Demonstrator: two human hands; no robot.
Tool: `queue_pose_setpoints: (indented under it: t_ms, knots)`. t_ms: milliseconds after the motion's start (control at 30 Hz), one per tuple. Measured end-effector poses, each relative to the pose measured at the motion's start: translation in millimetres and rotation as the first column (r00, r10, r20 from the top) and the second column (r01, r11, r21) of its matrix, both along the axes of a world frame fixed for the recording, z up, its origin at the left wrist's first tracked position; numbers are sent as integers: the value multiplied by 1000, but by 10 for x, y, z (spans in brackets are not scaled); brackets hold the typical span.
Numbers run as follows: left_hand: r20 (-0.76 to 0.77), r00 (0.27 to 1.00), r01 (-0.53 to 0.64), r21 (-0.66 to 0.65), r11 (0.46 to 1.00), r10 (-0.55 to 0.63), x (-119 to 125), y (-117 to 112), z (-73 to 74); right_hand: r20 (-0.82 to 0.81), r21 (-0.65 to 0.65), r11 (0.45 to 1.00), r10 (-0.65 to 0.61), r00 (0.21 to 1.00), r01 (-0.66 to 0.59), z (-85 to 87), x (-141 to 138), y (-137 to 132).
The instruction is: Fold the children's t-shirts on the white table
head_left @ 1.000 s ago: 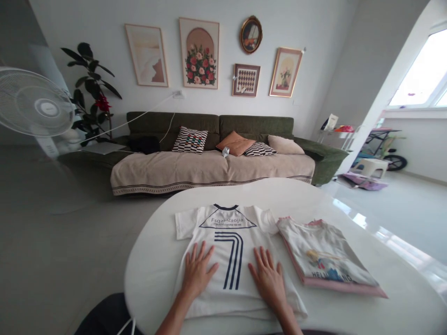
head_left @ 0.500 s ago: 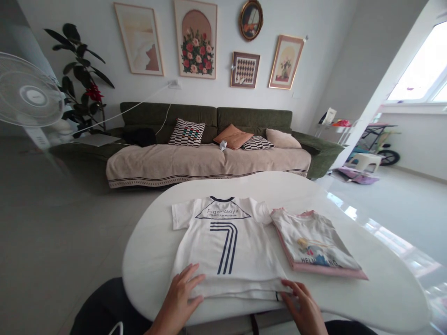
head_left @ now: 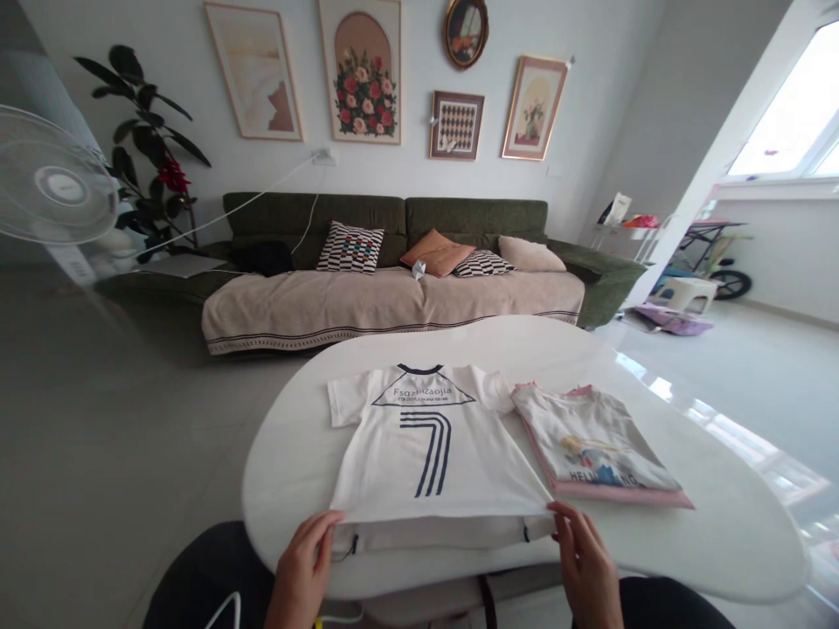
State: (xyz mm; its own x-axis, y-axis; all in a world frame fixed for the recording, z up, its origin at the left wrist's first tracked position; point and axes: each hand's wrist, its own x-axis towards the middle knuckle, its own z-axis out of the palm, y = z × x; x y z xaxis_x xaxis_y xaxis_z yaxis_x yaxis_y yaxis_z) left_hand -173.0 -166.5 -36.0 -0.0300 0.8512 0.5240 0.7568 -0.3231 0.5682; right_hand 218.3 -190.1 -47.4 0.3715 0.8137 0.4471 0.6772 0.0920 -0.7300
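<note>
A white short-sleeved T-shirt point(head_left: 386, 459) with a dark collar, dark lettering and a large striped 7 lies spread on the white table point(head_left: 288, 454). My left hand point(head_left: 305, 559) pinches the left corner of its front hem. At the right corner, my right hand point(head_left: 585, 555) pinches the same hem. The hem is stretched straight between both hands, and the lower layer of the shirt shows beneath it. Right of the shirt lies a stack of folded shirts point(head_left: 599, 441), a grey printed one over pink cloth.
Behind the table stands a green sofa point(head_left: 315, 214) with a beige cover point(head_left: 393, 306) and several cushions. A white fan point(head_left: 58, 183) and a plant point(head_left: 148, 131) are at the left. My dark-clothed legs are below the table edge.
My left hand has moved left and down from lying on the shirt to pinching its hem corner. The right hand has shifted slightly right. The front hem is now pulled taut and raised off the lower layer.
</note>
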Motion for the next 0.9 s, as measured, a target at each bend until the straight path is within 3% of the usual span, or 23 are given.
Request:
queue_pose_setpoints:
  t_ms: [200, 333, 500, 633, 700, 800, 900]
  knots:
    - [54, 998, -16, 62, 998, 13, 0, -68, -98, 73, -35, 999, -19, 997, 21, -176, 31, -54]
    - [68, 997, -41, 49, 998, 38, 30, -113, -59, 111, -64, 998, 18, 994, -11, -166, 23, -61]
    - [53, 998, 13, 66, 998, -17, 46, -175, -26, 213, -28, 990, -130, 968, 139, -168, 95, -132]
    - [7, 995, 97, 36, 995, -97, 50, -243, -57, 341, -118, 991, -17, 940, 61, -240, 249, -168]
    - [-21, 993, 113, 3, 994, -113, 61, -263, -43, 400, -112, 993, 18, 916, 29, -168, 243, -135]
    - [-58, 992, 108, -50, 993, -111, 93, -259, -4, 415, -63, 998, 43, 909, -19, 90, -84, 12]
    - [-75, 994, 77, -70, 995, -82, 127, -218, -3, 364, -95, 978, 207, 908, -185, 290, -772, 222]
